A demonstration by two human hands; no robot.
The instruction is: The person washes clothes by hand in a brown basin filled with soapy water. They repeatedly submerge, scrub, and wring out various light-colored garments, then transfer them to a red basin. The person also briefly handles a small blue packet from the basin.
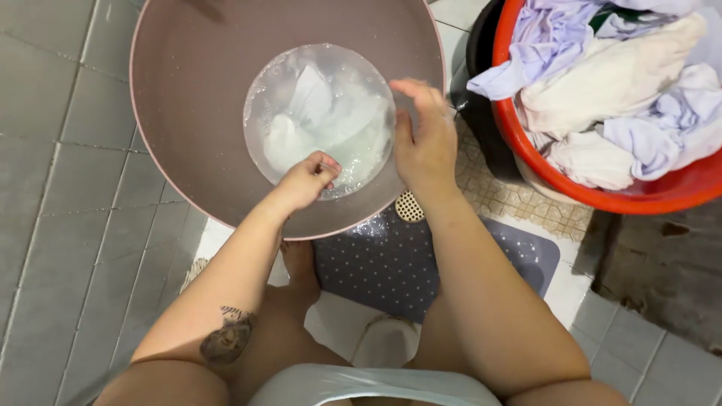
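White cloth (320, 120) lies soaking in shallow, soapy-looking water at the bottom of a large pink-brown basin (188, 98) set on the tiled floor (68, 188). The cloth is bunched and mostly under water; bubbles ring the water's edge.

Left hand (307, 179) is closed into a loose fist at the near edge of the water, fingers curled on a fold of the white cloth, as far as the view shows. Right hand (423, 143) is open, fingers spread and raised, resting at the basin's right rim, holding nothing.

Judging by how things lie: one piece is in the wash water and being worked by hand; it is not yet wrung or lifted out.

Just right of the basin, a red tub (602, 197) holds a heap of pale laundry (617, 83), white and lilac pieces; whether washed or waiting I cannot tell. A dark bucket (481, 45) stands between the two. A grey dotted mat (391, 263) lies under the person's feet, with a small round drain cover (410, 206) beside it.
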